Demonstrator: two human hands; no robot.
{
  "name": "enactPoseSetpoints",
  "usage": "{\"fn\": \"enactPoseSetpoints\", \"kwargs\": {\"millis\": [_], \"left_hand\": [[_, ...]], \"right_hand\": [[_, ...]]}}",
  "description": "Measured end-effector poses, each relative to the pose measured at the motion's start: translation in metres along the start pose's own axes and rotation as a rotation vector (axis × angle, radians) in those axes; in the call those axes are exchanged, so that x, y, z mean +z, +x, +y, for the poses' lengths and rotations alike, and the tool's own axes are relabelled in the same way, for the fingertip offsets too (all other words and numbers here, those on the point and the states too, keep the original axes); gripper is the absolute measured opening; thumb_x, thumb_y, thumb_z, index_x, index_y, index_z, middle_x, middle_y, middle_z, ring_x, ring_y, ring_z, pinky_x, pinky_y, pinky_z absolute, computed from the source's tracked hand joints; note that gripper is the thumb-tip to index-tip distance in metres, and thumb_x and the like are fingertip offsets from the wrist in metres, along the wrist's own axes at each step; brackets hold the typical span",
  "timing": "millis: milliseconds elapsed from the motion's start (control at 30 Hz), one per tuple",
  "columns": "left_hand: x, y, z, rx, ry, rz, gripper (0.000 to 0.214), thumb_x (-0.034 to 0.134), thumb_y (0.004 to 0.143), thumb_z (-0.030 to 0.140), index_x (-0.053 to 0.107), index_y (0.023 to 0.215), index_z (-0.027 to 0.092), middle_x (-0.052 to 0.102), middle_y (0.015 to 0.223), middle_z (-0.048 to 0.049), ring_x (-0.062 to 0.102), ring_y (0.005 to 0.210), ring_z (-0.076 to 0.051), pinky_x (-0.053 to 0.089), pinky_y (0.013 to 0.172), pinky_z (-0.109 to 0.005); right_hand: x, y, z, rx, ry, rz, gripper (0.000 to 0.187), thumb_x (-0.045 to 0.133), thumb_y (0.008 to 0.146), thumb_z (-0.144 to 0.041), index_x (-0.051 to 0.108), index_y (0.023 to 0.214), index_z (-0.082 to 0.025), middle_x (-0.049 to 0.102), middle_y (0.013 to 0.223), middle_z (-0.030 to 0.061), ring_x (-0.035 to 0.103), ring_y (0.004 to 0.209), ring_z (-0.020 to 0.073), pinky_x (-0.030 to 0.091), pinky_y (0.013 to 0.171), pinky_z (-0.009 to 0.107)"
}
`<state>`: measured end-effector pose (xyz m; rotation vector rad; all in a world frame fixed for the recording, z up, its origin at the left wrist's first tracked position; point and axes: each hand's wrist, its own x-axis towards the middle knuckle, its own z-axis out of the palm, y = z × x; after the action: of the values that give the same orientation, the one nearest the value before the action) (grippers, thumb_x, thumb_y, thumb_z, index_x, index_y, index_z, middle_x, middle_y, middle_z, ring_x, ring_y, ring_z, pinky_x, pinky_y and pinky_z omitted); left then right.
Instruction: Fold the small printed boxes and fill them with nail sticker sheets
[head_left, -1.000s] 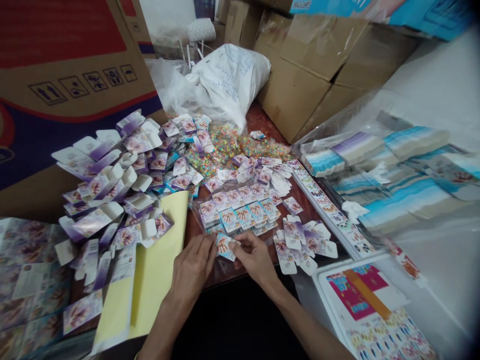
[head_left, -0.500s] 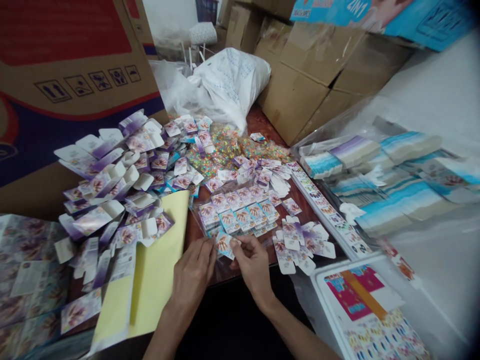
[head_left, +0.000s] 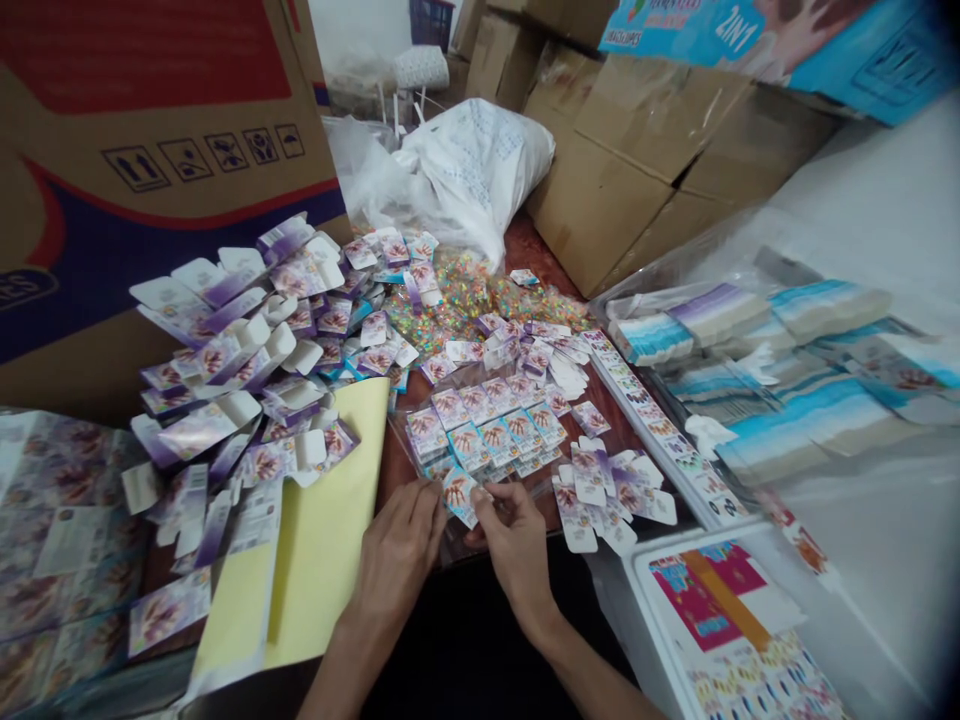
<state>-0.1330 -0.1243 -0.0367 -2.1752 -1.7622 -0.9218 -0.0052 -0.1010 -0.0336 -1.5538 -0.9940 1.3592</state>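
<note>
Two fingertip pinches hold one carton (head_left: 459,495), from left hand (head_left: 394,565) and right hand (head_left: 517,555); some cartons (head_left: 480,430) lie rowed on a clear bag (head_left: 456,545), a larger heap (head_left: 240,350) lies loose.

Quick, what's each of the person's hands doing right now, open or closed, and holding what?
Left hand: closed, holding the left edge of a small printed box blank.
Right hand: closed, pinching that blank's other side.
</note>
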Motion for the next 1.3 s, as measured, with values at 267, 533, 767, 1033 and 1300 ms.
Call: {"fn": "enactPoseSetpoints", "kwargs": {"millis": [267,533,767,1033,1300], "left_hand": [[-0.001,-0.004,-0.003,-0.002,-0.033,-0.032,0.014,0.044,0.087,0.014,0.053,0.097,0.010,0.063,0.089,-0.0088,0.060,0.082,-0.018,0.052,0.073,-0.029],[-0.006,-0.003,-0.006,-0.044,-0.040,-0.018,0.016,0.041,0.088,0.016,0.053,0.098,0.011,0.063,0.088,-0.0077,0.060,0.081,-0.017,0.051,0.072,-0.028],[-0.007,-0.004,-0.007,-0.033,-0.059,-0.020,0.015,0.040,0.088,0.015,0.054,0.094,0.012,0.063,0.086,-0.0074,0.060,0.079,-0.016,0.050,0.071,-0.026],[-0.004,-0.008,-0.003,-0.171,-0.006,-0.029,0.017,0.044,0.087,0.017,0.055,0.100,0.015,0.062,0.091,-0.0067,0.059,0.080,-0.016,0.048,0.071,-0.027],[-0.004,-0.041,0.033,-0.183,-0.173,0.118,0.004,0.054,0.082,0.015,0.055,0.087,0.015,0.062,0.076,-0.0050,0.056,0.071,-0.017,0.043,0.065,-0.030]], "right_hand": [[0.016,0.001,0.004,0.092,0.122,-0.011,0.033,0.067,0.068,-0.045,0.050,0.080,-0.019,0.055,0.058,-0.0047,0.055,0.040,0.0118,0.048,0.039,0.024],[0.015,-0.011,-0.002,0.087,0.195,-0.106,0.035,0.066,0.070,-0.042,0.055,0.093,-0.018,0.059,0.067,-0.0034,0.061,0.059,0.0104,0.056,0.058,0.024],[0.022,-0.001,0.001,0.102,0.224,-0.072,0.033,0.072,0.062,-0.040,0.053,0.079,-0.017,0.058,0.059,-0.0043,0.061,0.054,0.0110,0.056,0.054,0.024],[0.002,0.009,-0.003,-0.034,0.082,-0.255,0.026,0.060,0.075,-0.043,0.058,0.083,-0.018,0.061,0.075,0.0000,0.064,0.064,0.0139,0.057,0.059,0.028],[-0.051,0.021,-0.008,-0.598,-0.486,-0.740,0.021,0.048,0.086,-0.022,0.067,0.095,-0.021,0.069,0.089,0.0052,0.064,0.084,0.0175,0.051,0.077,0.033]]}}
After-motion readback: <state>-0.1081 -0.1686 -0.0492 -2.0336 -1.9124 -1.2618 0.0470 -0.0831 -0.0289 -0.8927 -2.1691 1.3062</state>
